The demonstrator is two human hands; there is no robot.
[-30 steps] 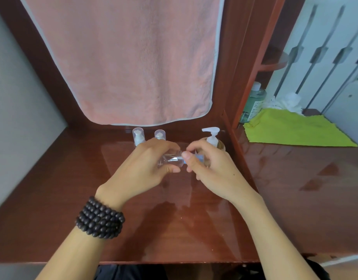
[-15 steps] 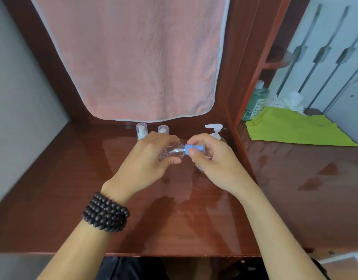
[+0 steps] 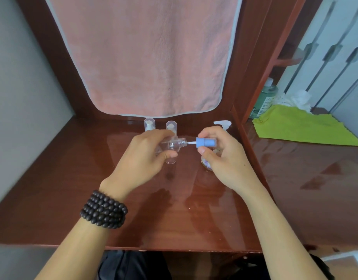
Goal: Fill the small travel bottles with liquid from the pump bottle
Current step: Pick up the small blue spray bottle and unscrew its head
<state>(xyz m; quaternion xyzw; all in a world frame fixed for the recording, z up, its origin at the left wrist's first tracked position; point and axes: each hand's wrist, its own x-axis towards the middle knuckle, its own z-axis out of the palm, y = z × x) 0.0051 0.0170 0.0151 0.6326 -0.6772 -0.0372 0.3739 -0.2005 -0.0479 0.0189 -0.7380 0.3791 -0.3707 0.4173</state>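
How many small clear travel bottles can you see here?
3. One lies sideways in the left hand, its blue cap pulled off by the right hand. Two capped bottles stand behind, below the towel. The hands may hide others.

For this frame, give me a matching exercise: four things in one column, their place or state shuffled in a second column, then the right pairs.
Things
1. blue cap
2. clear travel bottle
3. pink towel
4. green cloth

Place or state
A. hangs at the back, above the wooden desk
B. lies flat on the surface to the right
C. pinched by the right hand, off the bottle neck
D. held on its side in the left hand

Pairs: 1-C, 2-D, 3-A, 4-B
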